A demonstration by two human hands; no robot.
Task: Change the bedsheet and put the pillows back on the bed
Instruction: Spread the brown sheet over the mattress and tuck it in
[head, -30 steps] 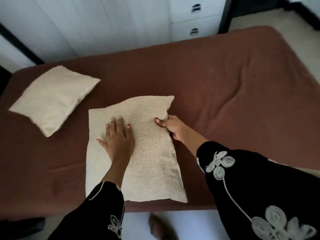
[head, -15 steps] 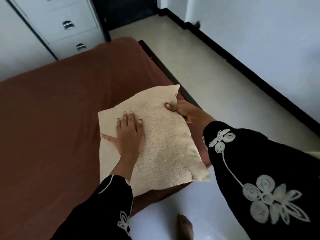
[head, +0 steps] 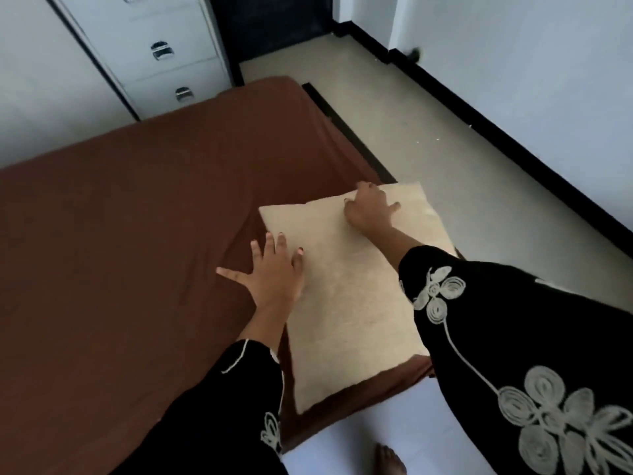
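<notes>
Touching the pillow [head: 352,303], left hand [head: 274,272] splays flat; whether right hand [head: 368,210] grips is unclear.

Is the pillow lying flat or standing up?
Lying flat. The pillow shows its broad face up on the sheet, left hand spread at its edge.

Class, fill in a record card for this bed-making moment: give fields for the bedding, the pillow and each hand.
Bedsheet: brown, spread out, lightly wrinkled
Pillow: cream, flat at the sheet's right-hand edge
Left hand: fingers spread straight, at the pillow's left edge
Right hand: on the pillow's far end; grip unclear
Background: white drawers
</notes>
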